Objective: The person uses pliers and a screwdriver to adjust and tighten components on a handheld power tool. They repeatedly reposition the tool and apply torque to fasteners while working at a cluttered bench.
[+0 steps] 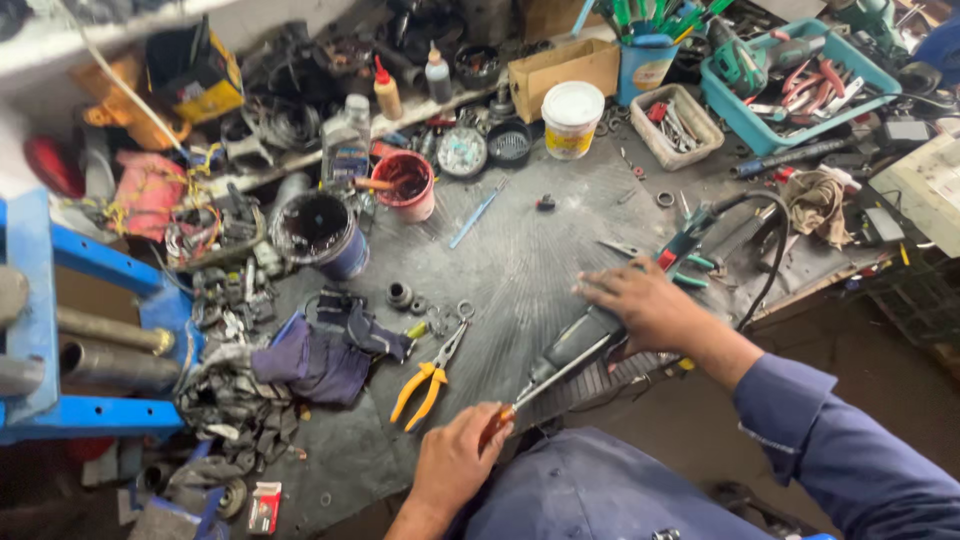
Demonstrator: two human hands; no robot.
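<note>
We see, L to R: blue rag (318,358) and yellow pliers (425,385) lying on the mat (520,260), apart from both hands. Left hand (455,462), near the bottom edge, fingers closed around the orange handle of a screwdriver (545,385); its shaft runs up-right to the power tool (580,335). Right hand (645,305) lies flat on top of the tool w/ fingers spread, pressing it down at mat centre-right. Teal tray (745,120) w/ tools sits at the back right.

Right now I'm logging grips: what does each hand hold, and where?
Left hand grips a screwdriver by its orange handle. Right hand presses down on a power tool's body.
</note>
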